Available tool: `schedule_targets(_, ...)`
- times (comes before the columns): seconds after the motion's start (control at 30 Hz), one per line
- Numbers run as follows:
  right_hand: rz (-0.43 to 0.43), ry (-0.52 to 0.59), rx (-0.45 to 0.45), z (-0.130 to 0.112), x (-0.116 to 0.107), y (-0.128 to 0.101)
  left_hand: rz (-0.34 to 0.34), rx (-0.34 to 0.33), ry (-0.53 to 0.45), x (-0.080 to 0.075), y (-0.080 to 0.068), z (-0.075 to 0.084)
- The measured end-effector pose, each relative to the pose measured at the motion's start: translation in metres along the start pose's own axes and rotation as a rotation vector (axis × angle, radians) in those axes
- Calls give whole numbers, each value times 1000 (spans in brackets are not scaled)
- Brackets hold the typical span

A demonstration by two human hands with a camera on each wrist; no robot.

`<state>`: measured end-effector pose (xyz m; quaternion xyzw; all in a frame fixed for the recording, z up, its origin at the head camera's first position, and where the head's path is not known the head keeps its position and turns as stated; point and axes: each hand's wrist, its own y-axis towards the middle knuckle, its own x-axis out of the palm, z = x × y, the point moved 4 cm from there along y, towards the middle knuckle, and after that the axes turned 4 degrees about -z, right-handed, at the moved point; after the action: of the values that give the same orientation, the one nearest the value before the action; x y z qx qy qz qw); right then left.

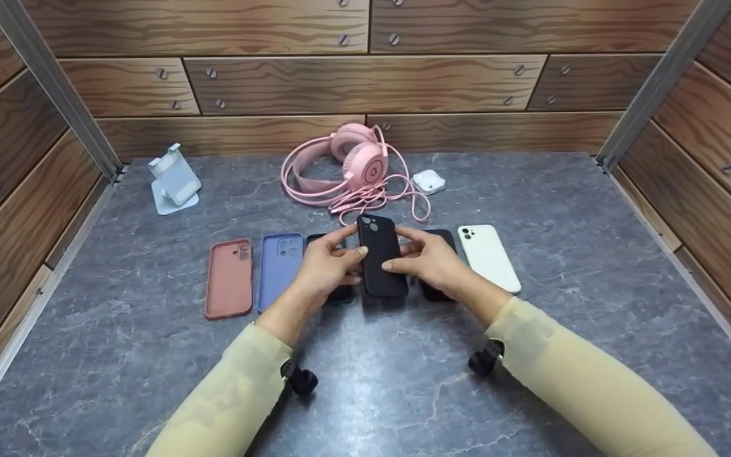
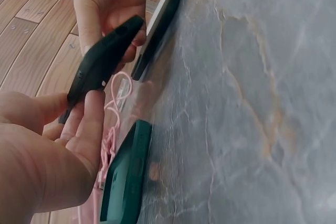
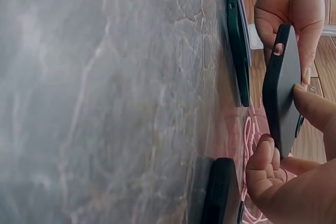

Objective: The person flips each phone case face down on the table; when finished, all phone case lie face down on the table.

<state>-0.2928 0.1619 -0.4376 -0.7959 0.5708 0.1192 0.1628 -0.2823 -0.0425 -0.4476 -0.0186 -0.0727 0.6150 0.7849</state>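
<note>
Both hands hold a black phone case just above the table, camera end pointing away. My left hand pinches its left edge between thumb and fingers. My right hand grips the right edge in the same way. The left wrist view shows the black phone case raised between my left hand and my right hand. In the right wrist view the black phone case stands on edge between the fingers of both hands. A dark green case lies under my left hand, and another black case under my right.
A salmon case and a blue case lie in a row at the left, with a white phone at the right. Behind them are pink headphones with a coiled cable, a white earbud box and a phone stand. Wooden walls enclose the marble table.
</note>
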Motion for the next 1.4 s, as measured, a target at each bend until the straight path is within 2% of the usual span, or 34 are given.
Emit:
schedule_targets(0.2, -7, -2, -10, 2, -3, -1, 11, 41, 215, 0, -2, 4)
schedule_targets(0.4, 4, -50, -50, 4, -9, -1, 4, 93, 322, 4, 1, 6)
schedule_targets(0.57, 30, -99, -51, 5, -14, 0, 23, 99, 361, 9, 6, 6)
schedule_targets(0.9, 45, -162, -43, 8, -18, 1, 81, 59, 450, 15, 8, 3)
schedule_targets(1.4, 26, -247, 6, 14, -17, 2, 81, 17, 502, 16, 8, -7)
